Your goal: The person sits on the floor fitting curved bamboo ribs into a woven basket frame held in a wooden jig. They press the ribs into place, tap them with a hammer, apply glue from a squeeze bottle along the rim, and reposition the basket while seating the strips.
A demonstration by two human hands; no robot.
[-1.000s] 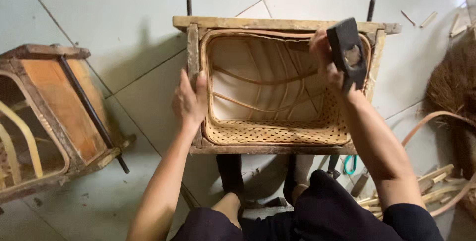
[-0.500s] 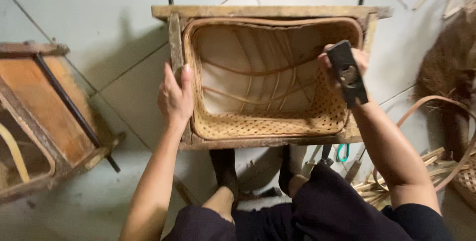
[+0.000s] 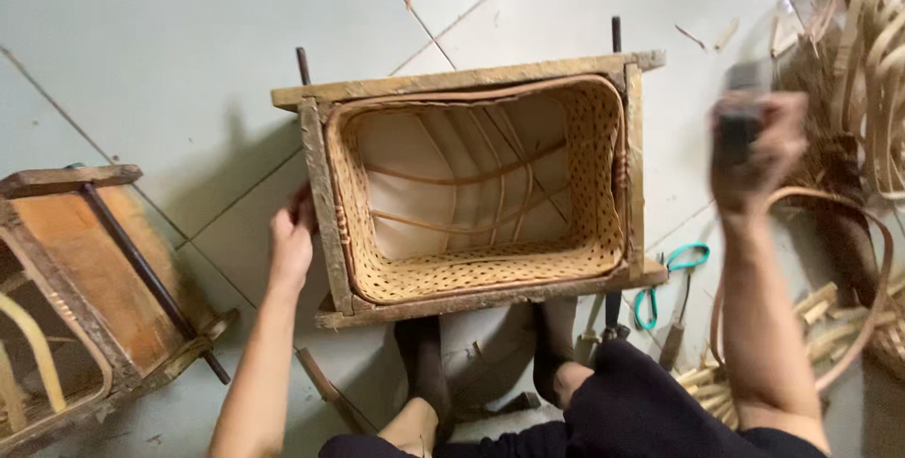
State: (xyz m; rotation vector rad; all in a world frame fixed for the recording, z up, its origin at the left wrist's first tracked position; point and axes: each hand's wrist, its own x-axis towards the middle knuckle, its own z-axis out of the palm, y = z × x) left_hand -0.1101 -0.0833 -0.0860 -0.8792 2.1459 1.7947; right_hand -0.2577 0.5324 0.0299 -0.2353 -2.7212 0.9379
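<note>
- Fingers of the right hand [image 3: 754,152] were clenched round a dark tool [image 3: 740,123], raised clear of the frame's right side; motion blur hid its shape, though it looked like a mallet or hammer head.
- Left hand [image 3: 290,241] pressed against the outer left rail of the wooden frame [image 3: 471,81], fingers curled at its edge, grasping the rail rather than lying flat.
- Inside the frame sat a woven rattan basket [image 3: 481,274], open side up, its perforated weave lining the walls and pale ribs crossing the bottom.
- Two dark rods rose from the frame's far rail, one at each corner.
- Frame and basket stood on pale floor tiles [image 3: 170,53], just beyond the person's dark-socked feet.
- Scissors with teal handles [image 3: 669,274] lay on the floor near the frame's right corner.
- A second wooden frame [image 3: 85,279] with a dark rod stood well apart at the left.
- Loose rattan strips [image 3: 872,90] were piled at the right edge.
</note>
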